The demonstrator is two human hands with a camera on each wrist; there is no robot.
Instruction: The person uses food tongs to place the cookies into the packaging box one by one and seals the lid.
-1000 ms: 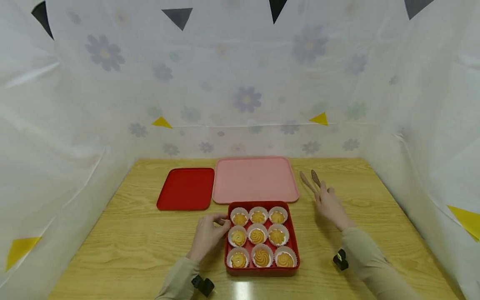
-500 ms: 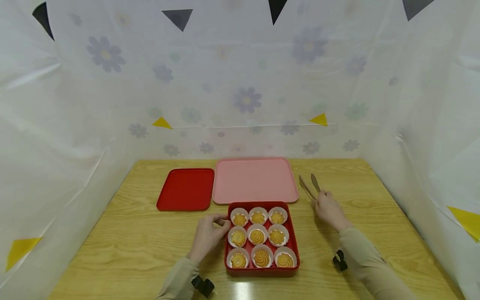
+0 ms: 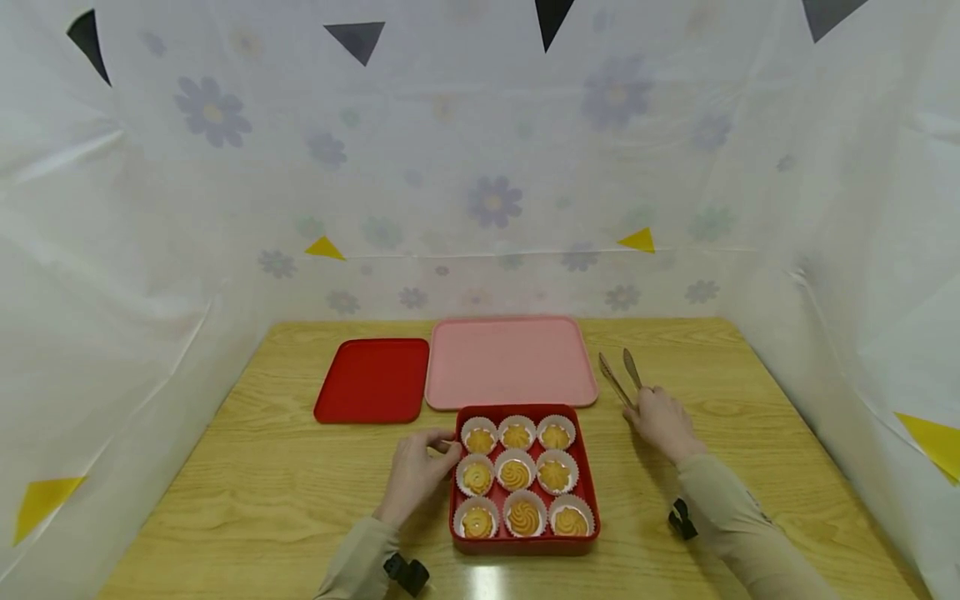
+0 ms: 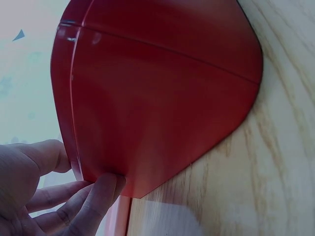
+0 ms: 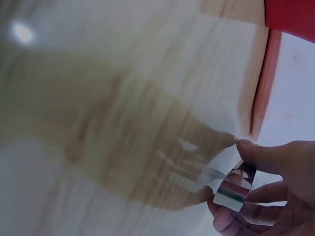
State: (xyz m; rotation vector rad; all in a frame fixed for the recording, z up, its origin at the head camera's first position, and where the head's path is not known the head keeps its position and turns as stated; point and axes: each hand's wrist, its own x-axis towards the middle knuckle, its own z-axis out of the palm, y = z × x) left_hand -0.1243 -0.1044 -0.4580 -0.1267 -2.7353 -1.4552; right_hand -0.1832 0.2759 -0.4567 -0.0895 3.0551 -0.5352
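Observation:
A square red box (image 3: 525,546) near the front of the table holds rows of piped cookies (image 3: 515,475) in white paper cups. At its left side my left hand (image 3: 416,472) grips the edge; in the left wrist view the thumb lies at the rim and the fingertips press the red outer wall (image 4: 157,108). To the right of the box, my right hand (image 3: 663,423) holds metal tongs (image 3: 615,382) by their bent end. Their two arms point away from me, tips apart with nothing between. In the right wrist view the shiny bend (image 5: 234,189) shows between thumb and fingers.
Behind the box lies a pink tray (image 3: 510,362), its right edge close to the tong tips. A smaller red tray (image 3: 371,381) sits left of it. The wooden table (image 3: 270,492) is enclosed by white sheeting with flowers and triangles.
My right hand has drawn the tongs slightly back toward me and turned them a little. The left hand and the red box have stayed in place.

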